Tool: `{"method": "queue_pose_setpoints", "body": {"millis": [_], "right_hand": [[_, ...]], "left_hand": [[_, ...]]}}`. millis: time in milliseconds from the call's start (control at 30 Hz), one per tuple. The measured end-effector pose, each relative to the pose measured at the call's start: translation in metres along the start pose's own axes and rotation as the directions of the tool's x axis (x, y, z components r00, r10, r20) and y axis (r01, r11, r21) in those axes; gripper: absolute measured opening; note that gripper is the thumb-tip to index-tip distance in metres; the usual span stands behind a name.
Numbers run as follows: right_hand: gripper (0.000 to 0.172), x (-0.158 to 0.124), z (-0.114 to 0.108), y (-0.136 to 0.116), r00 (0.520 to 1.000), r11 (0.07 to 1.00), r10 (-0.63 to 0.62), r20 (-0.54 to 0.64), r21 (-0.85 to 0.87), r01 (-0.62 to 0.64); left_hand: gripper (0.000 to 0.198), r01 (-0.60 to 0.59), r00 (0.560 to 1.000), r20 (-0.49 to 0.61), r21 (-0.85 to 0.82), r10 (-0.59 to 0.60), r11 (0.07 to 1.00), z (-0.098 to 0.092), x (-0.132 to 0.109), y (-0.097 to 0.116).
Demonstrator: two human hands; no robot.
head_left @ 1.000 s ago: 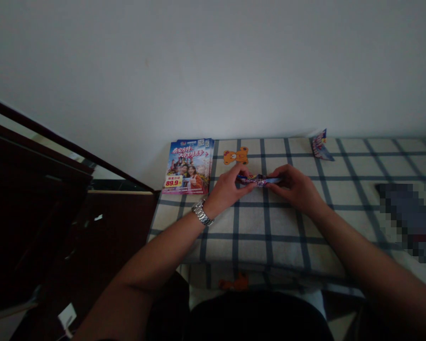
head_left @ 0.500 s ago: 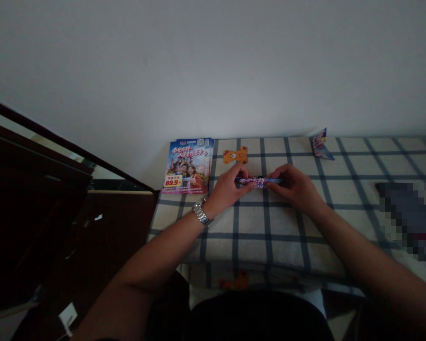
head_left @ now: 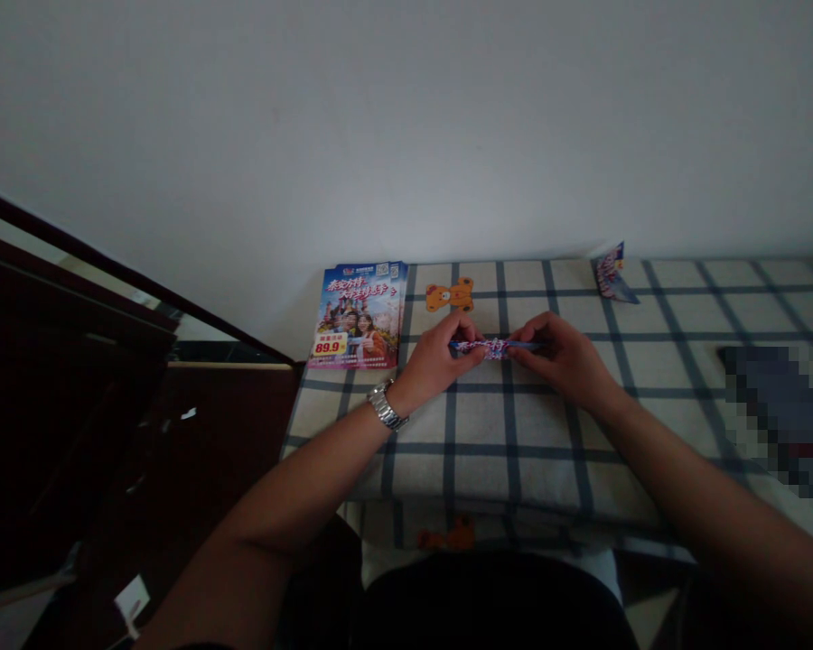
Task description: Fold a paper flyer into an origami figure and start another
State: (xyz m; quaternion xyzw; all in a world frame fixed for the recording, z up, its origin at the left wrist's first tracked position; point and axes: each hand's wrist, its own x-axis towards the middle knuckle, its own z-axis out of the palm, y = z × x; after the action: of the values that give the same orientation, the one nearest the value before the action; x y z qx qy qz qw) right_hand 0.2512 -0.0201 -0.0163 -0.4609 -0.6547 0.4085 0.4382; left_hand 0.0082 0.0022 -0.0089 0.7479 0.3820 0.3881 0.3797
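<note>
My left hand point(head_left: 439, 354) and my right hand point(head_left: 561, 354) both pinch a narrow folded strip of printed paper point(head_left: 494, 346) on the checked cloth point(head_left: 515, 433). The left fingers hold its left end, the right fingers its right end. The strip is blue with pink and white print and lies flat, running left to right. A metal watch point(head_left: 386, 406) sits on my left wrist.
A stack of colourful flyers point(head_left: 360, 314) lies at the cloth's far left corner. An orange bear print point(head_left: 451, 295) shows just beyond my left hand. Another folded paper piece point(head_left: 611, 273) stands by the wall. A dark wooden cabinet point(head_left: 74, 406) is at left.
The strip looks a little narrower and flatter than one second ago. Both hands stay nearly where they were.
</note>
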Motion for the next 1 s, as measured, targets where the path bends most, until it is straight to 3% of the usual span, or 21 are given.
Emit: {"method": "queue_pose_setpoints", "body": {"millis": [400, 733, 1000], "right_hand": [[0.027, 0.000, 0.000, 0.001, 1.000, 1.000, -0.013, 0.013, -0.012, 0.014], [0.027, -0.001, 0.001, -0.012, 1.000, 0.974, -0.004, -0.003, -0.227, 0.004], [0.027, 0.000, -0.001, -0.015, 1.000, 0.971, -0.003, 0.002, -0.240, 0.003]], "left_hand": [[0.012, -0.034, 0.999, 0.015, 0.014, 0.034, 0.999, 0.000, 0.002, 0.000], [0.014, -0.004, 1.000, 0.029, 0.013, 0.003, 1.000, 0.004, 0.001, 0.005], [0.014, 0.003, 0.999, 0.033, -0.008, -0.003, 1.000, 0.005, 0.001, 0.005]]}}
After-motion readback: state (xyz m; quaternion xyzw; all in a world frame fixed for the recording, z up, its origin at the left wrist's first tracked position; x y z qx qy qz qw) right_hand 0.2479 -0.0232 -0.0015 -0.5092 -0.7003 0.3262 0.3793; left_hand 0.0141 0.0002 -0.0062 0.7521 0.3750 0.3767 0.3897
